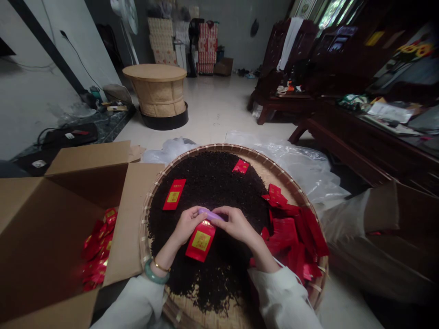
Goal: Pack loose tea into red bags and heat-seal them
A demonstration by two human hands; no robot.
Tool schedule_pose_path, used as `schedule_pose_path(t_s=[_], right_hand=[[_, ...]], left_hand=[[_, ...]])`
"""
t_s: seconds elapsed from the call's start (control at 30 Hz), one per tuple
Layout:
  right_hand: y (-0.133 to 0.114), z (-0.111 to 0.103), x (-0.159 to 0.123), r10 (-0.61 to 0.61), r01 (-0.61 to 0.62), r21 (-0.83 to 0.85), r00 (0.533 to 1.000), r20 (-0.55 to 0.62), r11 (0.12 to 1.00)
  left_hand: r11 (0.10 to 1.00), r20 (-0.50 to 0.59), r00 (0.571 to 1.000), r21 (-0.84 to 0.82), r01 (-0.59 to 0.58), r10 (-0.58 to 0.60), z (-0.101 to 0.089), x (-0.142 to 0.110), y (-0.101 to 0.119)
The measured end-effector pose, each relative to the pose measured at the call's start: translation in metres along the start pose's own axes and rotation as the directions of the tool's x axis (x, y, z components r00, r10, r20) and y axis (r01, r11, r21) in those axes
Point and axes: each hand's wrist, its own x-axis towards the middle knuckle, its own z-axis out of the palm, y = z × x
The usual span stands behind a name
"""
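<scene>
Over a pile of dark dried leaves, likely loose tea (pixel 222 180), my two hands meet near the middle of a round woven bamboo tray (pixel 291 180). A red packet (pixel 200 242) with a gold label hangs from its top edge under my left hand (pixel 190 224), whose fingers are closed there. My right hand (pixel 236 222) is closed around a small smooth purple object (pixel 211 214) lying across the packet's top; its kind is unclear. My left thumb also touches it. Another red packet (pixel 174 195) lies on the leaves at left, and a red piece (pixel 240 166) lies toward the back.
Flat red packets (pixel 288 233) are heaped at the tray's right side. An open cardboard box (pixel 116 219) on the left contains several filled red packets (pixel 99 256). Clear plastic sheeting (pixel 298 160) lies behind the tray. Dark wooden furniture (pixel 336 132) stands at right, a round drum-like table (pixel 157 91) farther back.
</scene>
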Motion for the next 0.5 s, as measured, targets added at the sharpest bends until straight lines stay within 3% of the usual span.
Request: schedule_pose_path(t_s=[0.5], right_hand=[[0.0045, 0.0037, 0.0004, -0.045, 0.044, -0.027, 0.999, -0.028, 0.999]], left_hand=[[1.000, 0.015, 1.000, 0.006, -0.016, 0.016, -0.0009, 0.0010, -0.0017]])
